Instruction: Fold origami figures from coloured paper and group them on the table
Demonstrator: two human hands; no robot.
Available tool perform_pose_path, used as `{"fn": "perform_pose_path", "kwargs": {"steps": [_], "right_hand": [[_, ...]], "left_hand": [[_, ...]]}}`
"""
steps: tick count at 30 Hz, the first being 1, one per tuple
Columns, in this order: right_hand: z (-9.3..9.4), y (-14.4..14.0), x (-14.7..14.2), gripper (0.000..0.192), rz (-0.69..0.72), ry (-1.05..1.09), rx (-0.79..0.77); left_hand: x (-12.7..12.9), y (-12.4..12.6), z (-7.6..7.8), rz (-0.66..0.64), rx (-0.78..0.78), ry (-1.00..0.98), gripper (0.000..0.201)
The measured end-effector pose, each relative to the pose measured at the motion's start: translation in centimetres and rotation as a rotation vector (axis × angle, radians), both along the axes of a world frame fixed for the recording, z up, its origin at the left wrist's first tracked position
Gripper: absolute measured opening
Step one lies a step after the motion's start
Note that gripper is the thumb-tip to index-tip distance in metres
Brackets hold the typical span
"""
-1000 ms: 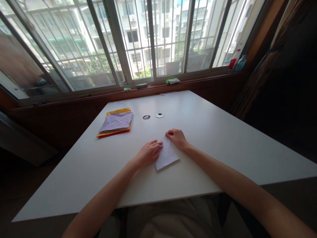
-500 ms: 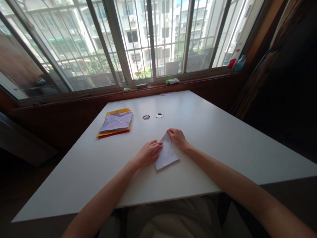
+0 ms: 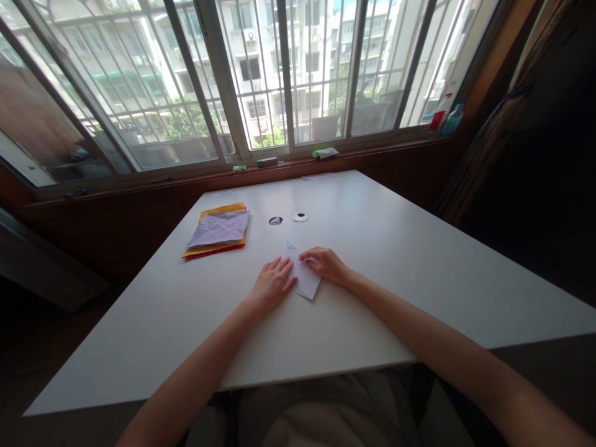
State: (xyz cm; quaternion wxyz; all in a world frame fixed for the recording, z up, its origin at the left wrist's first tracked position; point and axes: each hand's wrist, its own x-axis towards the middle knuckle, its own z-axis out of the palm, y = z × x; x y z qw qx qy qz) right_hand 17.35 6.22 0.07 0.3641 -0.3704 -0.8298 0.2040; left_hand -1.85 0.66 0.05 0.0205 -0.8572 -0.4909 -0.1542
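A folded sheet of pale lilac paper (image 3: pixel 306 282) lies on the white table in front of me, its pointed end facing the window. My left hand (image 3: pixel 271 282) rests flat on its left side with the fingers stretched out. From the right, my right hand (image 3: pixel 325 264) pinches the upper part of the paper, fingers and thumb close together. Part of the sheet is covered by both hands, so its exact folds are hard to make out.
On the white table (image 3: pixel 400 261), a stack of coloured paper (image 3: pixel 218 228), lilac on top, sits at the left. Two round holes (image 3: pixel 275 220) are set beyond my hands. Bottles (image 3: pixel 451 118) and small packets (image 3: pixel 325 153) stand along the windowsill.
The paper has been turned and its tip now points more to the left. My right hand has moved left and slightly nearer; my left hand has shifted left and flattened.
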Motion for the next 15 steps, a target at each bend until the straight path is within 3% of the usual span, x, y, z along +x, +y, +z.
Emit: {"fn": "perform_pose_path", "kwargs": {"steps": [8,15], "right_hand": [[-0.3,0.2,0.2,0.021,0.013,-0.066,0.017],[-0.5,0.2,0.3,0.02,0.0,-0.099,0.006]], "left_hand": [[0.1,-0.3,0.5,-0.173,-0.128,0.003,0.081],[0.5,-0.4,1.2,-0.223,-0.046,-0.105,0.06]]}}
